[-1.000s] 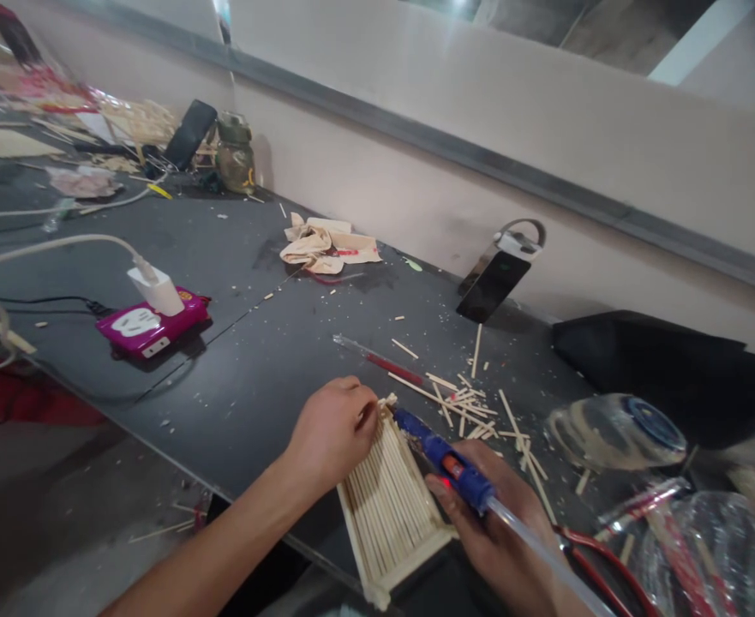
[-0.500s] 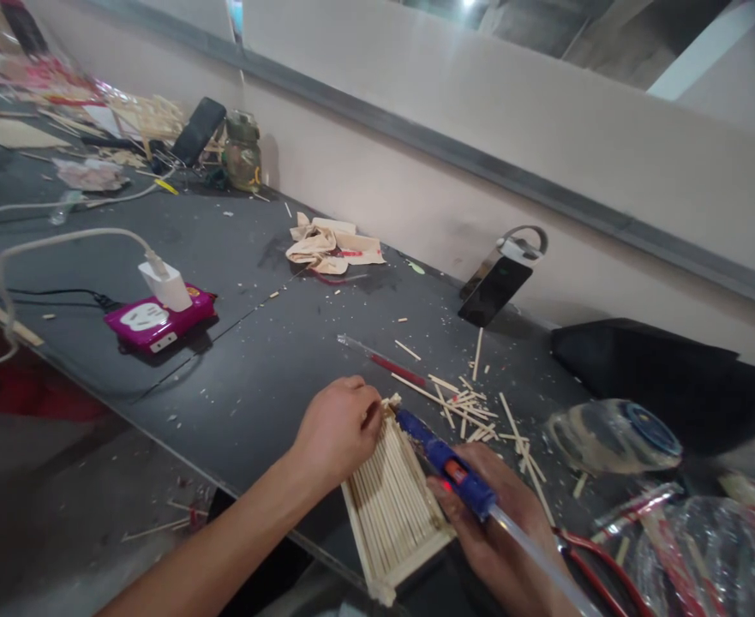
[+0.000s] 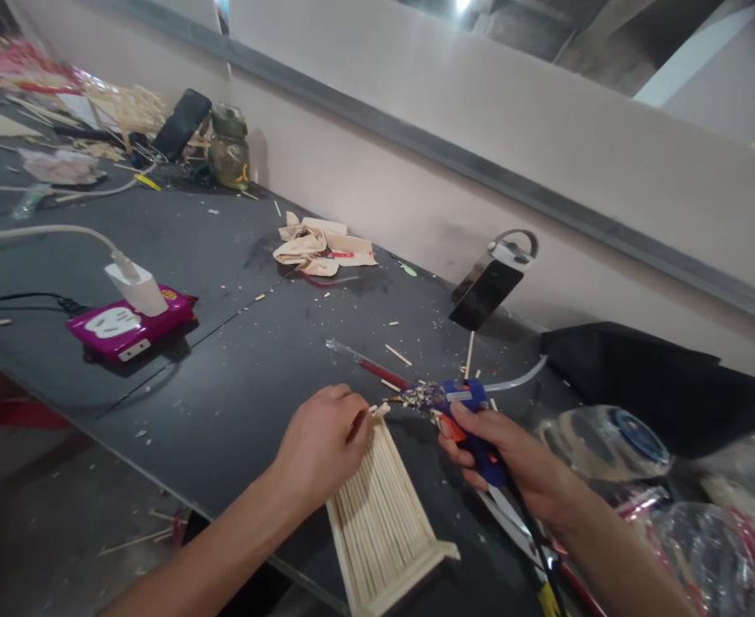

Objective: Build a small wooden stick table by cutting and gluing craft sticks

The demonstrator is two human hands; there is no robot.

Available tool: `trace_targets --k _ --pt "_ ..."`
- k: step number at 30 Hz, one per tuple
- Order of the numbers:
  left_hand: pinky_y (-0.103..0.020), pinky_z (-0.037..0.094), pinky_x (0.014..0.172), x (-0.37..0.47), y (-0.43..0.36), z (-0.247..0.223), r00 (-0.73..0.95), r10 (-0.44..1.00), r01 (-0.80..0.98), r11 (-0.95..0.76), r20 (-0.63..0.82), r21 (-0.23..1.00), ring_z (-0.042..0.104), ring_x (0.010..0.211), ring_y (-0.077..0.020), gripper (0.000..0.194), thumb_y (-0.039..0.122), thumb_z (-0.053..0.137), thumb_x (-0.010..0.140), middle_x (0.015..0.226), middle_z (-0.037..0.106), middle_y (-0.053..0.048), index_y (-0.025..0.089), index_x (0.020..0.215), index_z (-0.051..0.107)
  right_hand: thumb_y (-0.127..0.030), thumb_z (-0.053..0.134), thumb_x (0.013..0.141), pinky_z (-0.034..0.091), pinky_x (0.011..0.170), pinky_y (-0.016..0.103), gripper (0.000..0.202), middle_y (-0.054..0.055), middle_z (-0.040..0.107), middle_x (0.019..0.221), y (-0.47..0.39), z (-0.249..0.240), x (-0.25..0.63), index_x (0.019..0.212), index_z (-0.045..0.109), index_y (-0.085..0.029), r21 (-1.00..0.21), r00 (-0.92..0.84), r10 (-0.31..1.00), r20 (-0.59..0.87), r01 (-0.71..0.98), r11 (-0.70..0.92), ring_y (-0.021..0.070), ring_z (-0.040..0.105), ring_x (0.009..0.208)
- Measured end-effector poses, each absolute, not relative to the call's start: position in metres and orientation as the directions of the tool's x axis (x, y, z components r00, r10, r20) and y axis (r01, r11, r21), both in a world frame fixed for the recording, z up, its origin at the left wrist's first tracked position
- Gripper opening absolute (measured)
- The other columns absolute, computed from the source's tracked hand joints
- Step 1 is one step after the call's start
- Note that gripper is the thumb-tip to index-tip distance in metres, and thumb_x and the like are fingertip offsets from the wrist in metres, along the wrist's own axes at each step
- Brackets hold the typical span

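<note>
My right hand (image 3: 493,446) is wrapped round a blue hot glue gun (image 3: 464,403) with an orange trigger. Its speckled nozzle points left, close to the top corner of a panel of thin wooden sticks (image 3: 386,506). A clear glue stick juts from the gun's back end. My left hand (image 3: 326,437) pinches the panel's upper left corner, the fingertips partly hidden behind the hand. The panel lies at the table's near edge, with thicker strips along its borders. Below my right hand are pliers or scissors (image 3: 512,523), partly covered by the cable.
A purple power strip (image 3: 133,330) with a white plug sits at left. Crumpled beige paper (image 3: 326,248) lies near the wall. A phone (image 3: 486,291) leans on a handled container. A clear jar (image 3: 608,441) lies at right beside plastic wrapping (image 3: 704,548) and a black sheet (image 3: 627,377).
The glue gun has swung from pointing up along the panel's right edge to lying nearly level, nozzle leftward, off the panel. My left hand stays at the corner. The view has shifted slightly.
</note>
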State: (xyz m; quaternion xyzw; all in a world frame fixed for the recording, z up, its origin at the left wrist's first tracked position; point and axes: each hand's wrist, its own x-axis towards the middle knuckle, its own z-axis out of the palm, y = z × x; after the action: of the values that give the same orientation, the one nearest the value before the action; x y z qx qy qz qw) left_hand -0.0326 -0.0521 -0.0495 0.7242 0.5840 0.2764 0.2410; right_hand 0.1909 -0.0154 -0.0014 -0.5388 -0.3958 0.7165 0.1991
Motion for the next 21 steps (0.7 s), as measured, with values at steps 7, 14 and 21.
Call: trace_targets --k 7,14,21 --pt "-0.029 0.043 0.063 -0.033 -0.053 -0.049 0.16 0.984 0.697 -0.172 0.083 0.696 0.057 0.076 -0.0192 0.027 0.022 0.042 0.09 0.079 0.061 -0.006 0.017 0.079 0.066 -0.048 0.066 0.082 0.034 0.039 0.015 0.036 -0.002 0.049 0.058 -0.003 -0.008 0.196 0.071 0.063 -0.014 -0.742 -0.419 0.641 -0.643 0.133 -0.657 0.0055 0.036 0.046" --pt "-0.03 0.043 0.065 -0.032 -0.053 -0.049 0.16 0.984 0.692 -0.168 0.078 0.702 0.057 0.077 -0.0194 0.025 0.021 0.043 0.09 0.08 0.061 -0.006 0.017 0.079 0.065 -0.048 0.067 0.081 0.032 0.036 0.013 0.036 -0.002 0.048 0.057 0.002 -0.011 0.2 0.071 0.062 -0.013 -0.723 -0.443 0.61 -0.658 0.142 -0.676 0.0049 0.034 0.045" --pt "-0.03 0.043 0.065 -0.033 -0.053 -0.048 0.163 0.985 0.694 -0.16 0.063 0.702 0.057 0.079 -0.0197 0.026 0.02 0.042 0.091 0.081 0.061 -0.006 0.017 0.082 0.066 -0.048 0.069 0.078 0.033 0.034 0.013 0.037 -0.002 0.048 0.055 0.008 -0.015 0.203 0.07 0.061 -0.013 -0.719 -0.454 0.6 -0.659 0.147 -0.68 0.0045 0.033 0.044"
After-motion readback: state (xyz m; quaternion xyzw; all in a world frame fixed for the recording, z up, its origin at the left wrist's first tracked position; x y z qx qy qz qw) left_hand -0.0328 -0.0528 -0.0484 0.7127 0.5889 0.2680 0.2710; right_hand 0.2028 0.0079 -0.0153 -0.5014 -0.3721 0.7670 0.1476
